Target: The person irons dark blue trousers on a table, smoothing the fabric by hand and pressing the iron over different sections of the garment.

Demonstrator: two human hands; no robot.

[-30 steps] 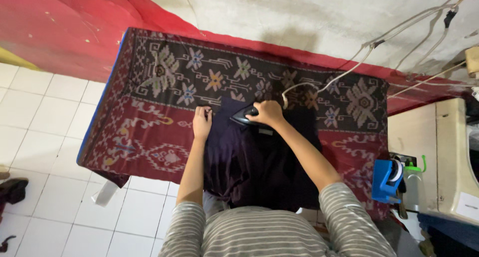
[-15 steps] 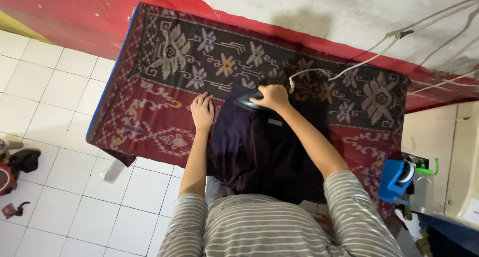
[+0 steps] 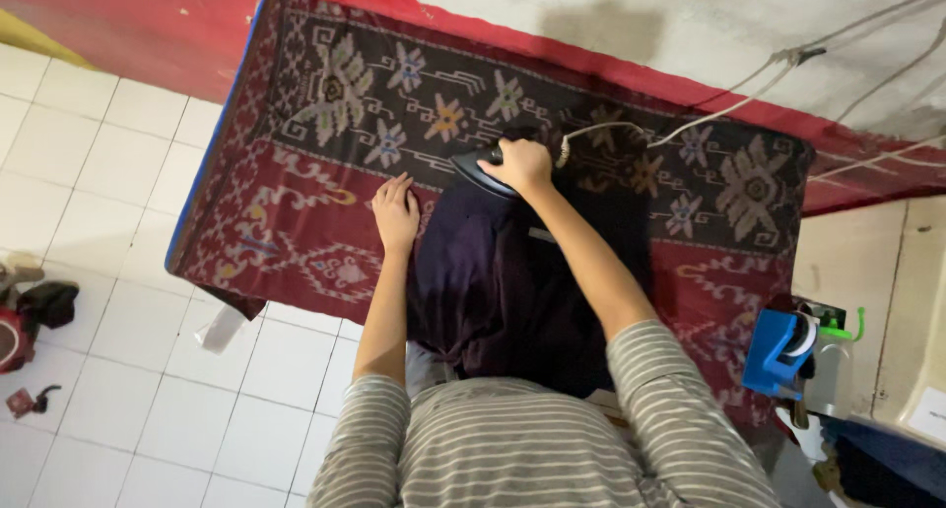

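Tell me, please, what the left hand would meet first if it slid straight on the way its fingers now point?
The left hand lies flat beside the dark garment, fingers pointing toward the wall. Going straight on, it would likely meet only more of the patterned red cloth covering the table, then the cloth's far edge; the iron sits off to its right.

Seen from a single head-worn camera, looking steeply down over the wearer's striped sleeves and shoulders at a patterned red cloth [image 3: 296,222] covering a table. The lens sits near the body, so both forearms run up the frame. White floor tiles [image 3: 89,163] fill the left; the dim right edge is probably a counter. No second view overlaps.
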